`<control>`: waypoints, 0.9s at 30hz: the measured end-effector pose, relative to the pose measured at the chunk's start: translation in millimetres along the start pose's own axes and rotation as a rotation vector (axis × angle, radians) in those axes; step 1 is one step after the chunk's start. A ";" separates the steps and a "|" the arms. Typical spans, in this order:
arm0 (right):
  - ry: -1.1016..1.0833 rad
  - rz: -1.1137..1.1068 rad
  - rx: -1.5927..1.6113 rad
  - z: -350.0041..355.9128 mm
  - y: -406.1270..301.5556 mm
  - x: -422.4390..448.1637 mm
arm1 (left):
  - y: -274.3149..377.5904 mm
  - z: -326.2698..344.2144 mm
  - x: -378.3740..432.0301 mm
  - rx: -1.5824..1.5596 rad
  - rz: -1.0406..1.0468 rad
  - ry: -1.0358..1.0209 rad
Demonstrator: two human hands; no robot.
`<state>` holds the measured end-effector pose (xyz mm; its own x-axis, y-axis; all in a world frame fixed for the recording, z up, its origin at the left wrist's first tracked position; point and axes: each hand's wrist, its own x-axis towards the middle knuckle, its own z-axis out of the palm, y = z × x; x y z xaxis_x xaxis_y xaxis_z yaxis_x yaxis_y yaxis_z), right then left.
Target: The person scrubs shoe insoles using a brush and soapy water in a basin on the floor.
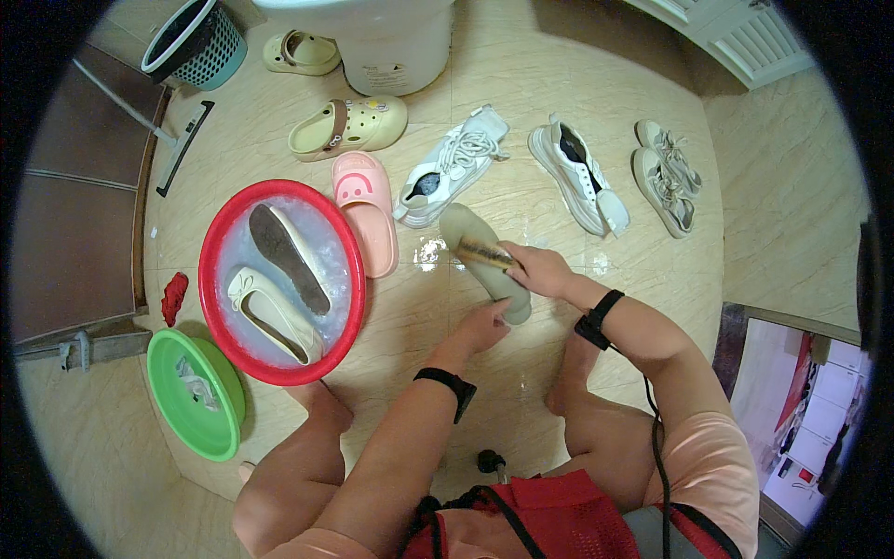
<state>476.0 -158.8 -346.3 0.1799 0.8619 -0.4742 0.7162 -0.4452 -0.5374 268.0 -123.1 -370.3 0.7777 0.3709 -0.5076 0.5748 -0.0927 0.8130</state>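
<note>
My right hand (541,271) is closed around a scrubbing brush (483,251), its bristle part lying across a pale shoe insole (482,279). My left hand (482,327) holds the insole near its lower end. To the left stands a red-rimmed basin (360,279) of cloudy, soapy water with a cream bow-topped flat shoe (269,304) and another flat (290,258) lying sole up. Beyond the insole lies a white lace-up sneaker (454,164); a second white sneaker (574,175) is farther right, its tongue pulled out.
A pink slipper (367,216) touches the red basin. Yellow clogs (356,126) lie beyond it. At left are a green basin (234,391) with wet cloth, a red cloth (174,299), a floor squeegee (185,148) and a teal basket (216,59). Small sneakers (663,189) are at right.
</note>
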 end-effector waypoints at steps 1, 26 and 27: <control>0.025 -0.083 -0.056 -4.0 -2.8 -0.3 | 0.7 1.3 0.2 -0.164 0.027 -0.110; -0.237 -0.148 -0.463 -64.1 25.5 -18.8 | 40.2 -41.9 16.1 0.640 -0.162 0.169; -0.048 -0.050 -0.465 -70.3 25.2 -14.8 | 41.9 -39.8 18.4 0.644 -0.195 0.146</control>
<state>538.7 -165.7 -303.8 0.1140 0.8623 -0.4934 0.9511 -0.2382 -0.1965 296.3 -83.4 -334.2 0.6280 0.5535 -0.5470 0.7730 -0.5252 0.3560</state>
